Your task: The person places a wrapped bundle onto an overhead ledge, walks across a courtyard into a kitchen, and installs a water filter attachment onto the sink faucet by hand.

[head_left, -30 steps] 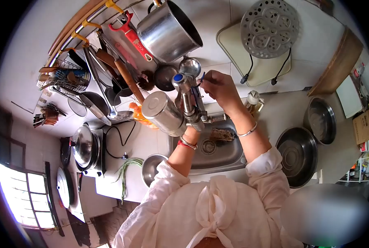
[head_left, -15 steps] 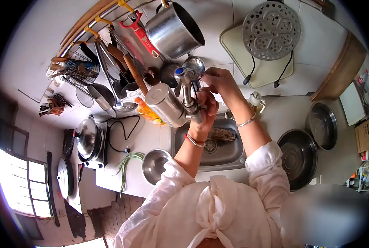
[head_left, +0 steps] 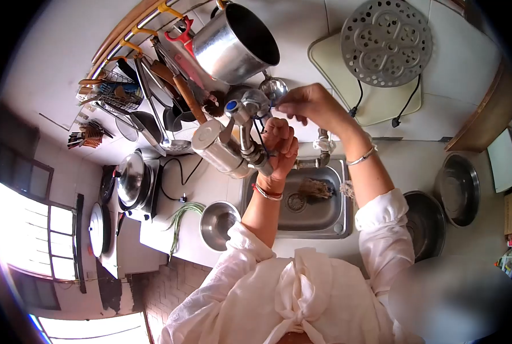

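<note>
Shiny metal tap, blue cap, left hand beside

From my view, the metal faucet stands high over the near-left part of the sink, its silvery body shiny and jointed, with a round blue cap on top facing me. A dull silver cylinder sits tilted just beside it, its round end turned up toward me; I can't tell how the two join. I see a thin dark blue cord beside the faucet, running down near the left hand, with a blue bit near the right hand's fingertips. Its ends are too small to make out.
</note>
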{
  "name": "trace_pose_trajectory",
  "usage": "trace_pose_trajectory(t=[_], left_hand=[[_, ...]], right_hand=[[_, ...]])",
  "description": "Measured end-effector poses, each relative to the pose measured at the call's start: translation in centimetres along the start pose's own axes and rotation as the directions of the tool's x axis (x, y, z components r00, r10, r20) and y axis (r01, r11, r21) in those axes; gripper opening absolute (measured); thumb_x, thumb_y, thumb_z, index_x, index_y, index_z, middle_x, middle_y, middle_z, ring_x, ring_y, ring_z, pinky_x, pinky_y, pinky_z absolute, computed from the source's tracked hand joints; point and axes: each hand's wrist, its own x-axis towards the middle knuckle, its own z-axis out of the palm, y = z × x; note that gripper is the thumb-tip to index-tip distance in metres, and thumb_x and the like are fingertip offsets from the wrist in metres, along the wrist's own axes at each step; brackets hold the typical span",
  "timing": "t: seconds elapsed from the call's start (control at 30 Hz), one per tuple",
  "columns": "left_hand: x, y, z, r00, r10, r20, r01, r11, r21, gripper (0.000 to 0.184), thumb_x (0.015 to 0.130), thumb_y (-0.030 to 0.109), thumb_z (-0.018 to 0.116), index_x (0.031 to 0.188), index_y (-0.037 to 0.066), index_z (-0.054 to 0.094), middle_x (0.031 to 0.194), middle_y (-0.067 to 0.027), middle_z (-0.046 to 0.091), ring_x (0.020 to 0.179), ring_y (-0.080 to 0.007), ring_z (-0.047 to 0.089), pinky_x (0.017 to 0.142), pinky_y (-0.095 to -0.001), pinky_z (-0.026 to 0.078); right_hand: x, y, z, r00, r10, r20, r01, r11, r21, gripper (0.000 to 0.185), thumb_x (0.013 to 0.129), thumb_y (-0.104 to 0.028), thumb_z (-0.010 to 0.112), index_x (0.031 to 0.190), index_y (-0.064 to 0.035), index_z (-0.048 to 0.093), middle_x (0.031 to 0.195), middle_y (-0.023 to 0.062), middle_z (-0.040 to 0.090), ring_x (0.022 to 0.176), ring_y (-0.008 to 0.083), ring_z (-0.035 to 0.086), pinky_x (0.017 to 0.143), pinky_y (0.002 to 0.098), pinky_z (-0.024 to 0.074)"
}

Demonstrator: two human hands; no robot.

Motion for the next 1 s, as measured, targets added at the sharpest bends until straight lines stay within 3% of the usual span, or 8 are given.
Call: trace_pose_trajectory(t=[0.03, 0.17, 0.5, 0.7, 0.8, 0.9, 0.93, 1.0], left_hand=[[0.0, -0.1, 0.1, 1.0, 0.004, -0.011, -0.004, 1.0, -0.011, 0.015, 0.098, 0.014, 0.049, 0.108, 0.004, 0.054, 0.078, -0.003, 0.044, 0.058, -0.0091, 0.04, 0.051, -0.0207, 0.038], [0.0, -0.3, 0.7, 1.0, 0.017, -0.023, -0.02, 0.989, -0.15, 0.012, 0.095, 0.01, 0.05, 0.104, 0.002, 0.053, 0.078, -0.0056, 0.043, 0.06, -0.0112, 0.042, 0.05, -0.0209, 0.04], [-0.4, 0.0, 0.2, 1.0, -0.023, 0.014, 0.025, 0.975, -0.22, 0.009, 0.094, 0.007, 0.052, 0.097, -0.001, 0.054, 0.073, -0.0048, 0.041, 0.059, -0.0117, 0.044, 0.05, -0.02, 0.042], [-0.7, 0.7, -0.5, 0.998, -0.045, 0.034, 0.047, 0.996, -0.071, 0.011, 0.094, 0.01, 0.056, 0.101, 0.001, 0.054, 0.078, -0.0025, 0.041, 0.061, -0.0088, 0.042, 0.052, -0.0201, 0.038], [-0.8, 0.5, -1.0, 0.997, -0.081, -0.019, 0.079, 0.993, -0.09, 0.01, 0.093, 0.009, 0.057, 0.101, 0.002, 0.056, 0.08, -0.0022, 0.045, 0.06, -0.0089, 0.041, 0.051, -0.02, 0.038], [-1.0, 0.0, -1.1, 0.992, -0.03, -0.12, 0.039, 0.996, 0.08, 0.011, 0.094, 0.01, 0.057, 0.103, 0.003, 0.057, 0.085, -0.0029, 0.051, 0.061, -0.0087, 0.044, 0.053, -0.0199, 0.039], [-1.0, -0.1, -1.3, 0.992, -0.018, -0.124, 0.034, 0.991, 0.129, 0.012, 0.094, 0.01, 0.056, 0.103, 0.003, 0.058, 0.087, -0.0032, 0.053, 0.062, -0.0085, 0.045, 0.054, -0.0198, 0.04], [-1.0, -0.3, -1.9, 0.992, 0.004, -0.13, 0.025, 0.975, 0.223, 0.012, 0.095, 0.01, 0.055, 0.105, 0.004, 0.058, 0.091, -0.0039, 0.057, 0.066, -0.0083, 0.048, 0.056, -0.0195, 0.042]], right_hand=[[0.1, -0.8, -0.5, 1.0, 0.023, -0.004, -0.024, 0.991, -0.129, 0.013, 0.085, -0.013, 0.068, 0.084, 0.0002, 0.071, 0.07, 0.0024, 0.066, 0.059, 0.0056, 0.054, 0.053, 0.0229, 0.0438], [0.2, -1.4, 0.1, 0.964, -0.24, -0.114, 0.194, 0.929, -0.315, 0.012, 0.085, -0.01, 0.066, 0.086, 0.0021, 0.069, 0.065, 0.0024, 0.062, 0.059, 0.0059, 0.055, 0.054, 0.0232, 0.0443], [0.5, 1.4, 1.3, 0.978, -0.054, -0.202, 0.1, 0.97, 0.223, 0.015, 0.084, -0.014, 0.069, 0.08, 0.0012, 0.068, 0.065, 0.0012, 0.061, 0.058, 0.0064, 0.055, 0.052, 0.0217, 0.0447], [1.9, 2.0, 1.6, 0.967, -0.071, -0.244, 0.149, 0.936, 0.32, 0.021, 0.082, -0.017, 0.071, 0.075, 0.002, 0.068, 0.058, 0.0037, 0.061, 0.05, 0.008, 0.054, 0.048, 0.0222, 0.0437], [1.9, 2.0, 1.7, 0.963, -0.095, -0.254, 0.181, 0.923, 0.34, 0.022, 0.082, -0.018, 0.072, 0.074, 0.0018, 0.068, 0.057, 0.0027, 0.06, 0.049, 0.0061, 0.053, 0.046, 0.0216, 0.0421], [2.1, 2.1, 2.3, 0.936, -0.178, -0.302, 0.257, 0.936, 0.243, 0.017, 0.081, -0.015, 0.069, 0.076, 0.0011, 0.068, 0.059, 0.0074, 0.063, 0.051, 0.014, 0.059, 0.05, 0.0288, 0.0461], [2.2, 1.7, 2.5, 0.89, -0.296, -0.347, 0.329, 0.944, 0.038, 0.015, 0.08, -0.014, 0.068, 0.077, 0.0004, 0.068, 0.062, 0.0093, 0.064, 0.054, 0.0184, 0.06, 0.053, 0.0318, 0.0472], [2.2, 0.3, 3.0, 0.768, -0.534, -0.353, 0.407, 0.833, -0.374, 0.01, 0.079, -0.011, 0.065, 0.078, -0.0008, 0.067, 0.067, 0.0131, 0.065, 0.06, 0.0271, 0.064, 0.059, 0.0379, 0.0494]])
